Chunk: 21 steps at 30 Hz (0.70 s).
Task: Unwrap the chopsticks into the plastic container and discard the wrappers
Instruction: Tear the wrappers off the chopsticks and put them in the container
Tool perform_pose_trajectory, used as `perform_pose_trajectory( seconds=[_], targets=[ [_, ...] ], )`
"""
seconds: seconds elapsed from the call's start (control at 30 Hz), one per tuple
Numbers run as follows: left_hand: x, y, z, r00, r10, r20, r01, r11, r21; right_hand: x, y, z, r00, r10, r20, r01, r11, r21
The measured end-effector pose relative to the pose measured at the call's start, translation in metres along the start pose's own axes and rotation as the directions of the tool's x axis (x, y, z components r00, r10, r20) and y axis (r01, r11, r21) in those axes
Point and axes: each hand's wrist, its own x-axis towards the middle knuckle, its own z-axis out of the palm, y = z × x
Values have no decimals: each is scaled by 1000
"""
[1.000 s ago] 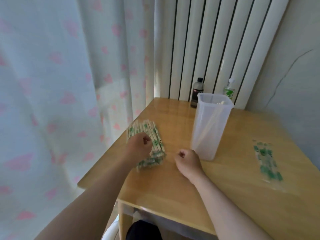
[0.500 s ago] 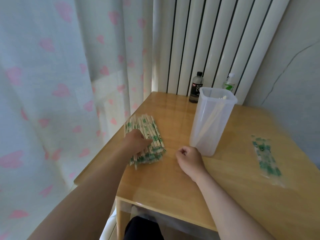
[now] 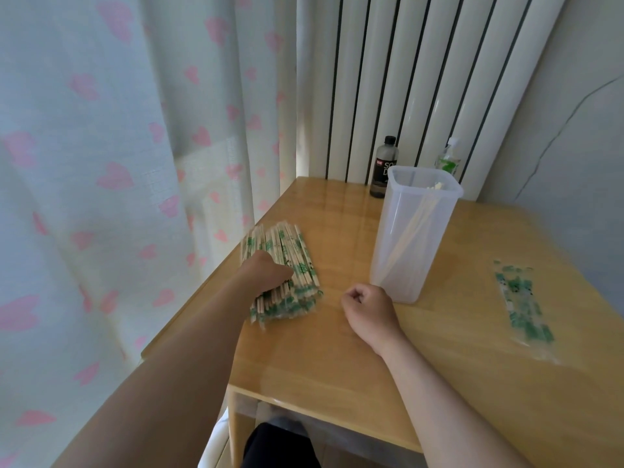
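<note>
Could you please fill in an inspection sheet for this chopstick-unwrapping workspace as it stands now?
Surface: wooden table, glossy top.
Job's things: pile of wrapped chopsticks near the left edge; plastic container upright, a few bare chopsticks leaning inside; flat wrapper lying on the right.
Clutter: dark bottle and green-labelled bottle at the back edge.
Hands: left hand rests on the pile, grip hidden; right hand curled, empty, on the table beside the container.
Cables: nothing seen.
Surroundings: heart-print curtain on the left, radiator behind, cracked wall on the right.
</note>
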Motion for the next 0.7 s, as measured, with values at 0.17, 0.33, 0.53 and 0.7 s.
perform_pose_trajectory(
  seconds=[0.17, 0.33, 0.53, 0.7],
  targets=[
    [-1, 3, -1, 999, 21, 41, -22, 999, 37, 0, 1, 0, 1000, -2, 5, 2, 1000, 15],
    [1, 2, -4, 997, -3, 73, 2, 1000, 13, -1, 1, 0, 1000, -7, 9, 7, 1000, 13],
    [8, 0, -6, 992, -57, 111, 65, 995, -69, -3, -2, -1, 1000, -16, 9, 16, 1000, 5],
    [7, 2, -6, 991, -67, 118, 74, 996, -53, -4, -3, -1, 1000, -12, 10, 12, 1000, 0]
  ],
)
